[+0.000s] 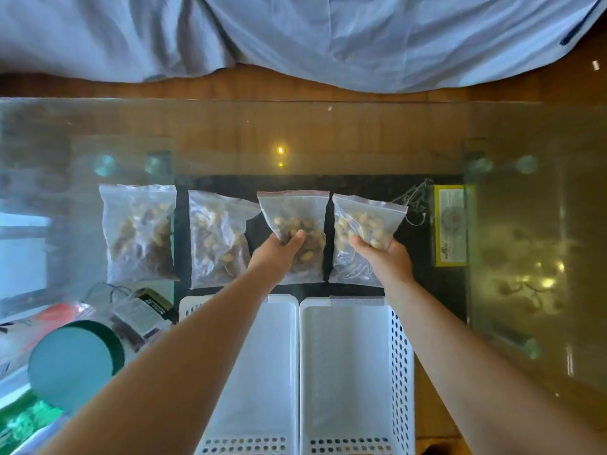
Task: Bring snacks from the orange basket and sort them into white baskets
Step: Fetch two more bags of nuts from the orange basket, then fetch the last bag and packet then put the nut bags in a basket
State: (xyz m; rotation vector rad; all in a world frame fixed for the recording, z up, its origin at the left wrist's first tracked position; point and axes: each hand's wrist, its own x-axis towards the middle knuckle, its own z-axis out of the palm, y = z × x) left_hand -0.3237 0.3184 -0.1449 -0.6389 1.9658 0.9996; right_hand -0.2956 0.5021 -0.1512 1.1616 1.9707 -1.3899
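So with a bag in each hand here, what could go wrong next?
1. Each hand, left and right, grips its bag (left bag, right bag) by a lower corner, so one could slip out and drop.
2. Contents look alike in all four bags; they could be sorted into the wrong basket.
3. The bags lie close together on the glass table; lifting one may drag its neighbour.

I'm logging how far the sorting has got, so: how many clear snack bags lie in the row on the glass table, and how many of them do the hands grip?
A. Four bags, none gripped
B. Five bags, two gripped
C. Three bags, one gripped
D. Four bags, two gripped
D: four snack bags lie in a row; the left hand grips the third bag and the right hand the fourth bag, while the first bag and second bag lie untouched.
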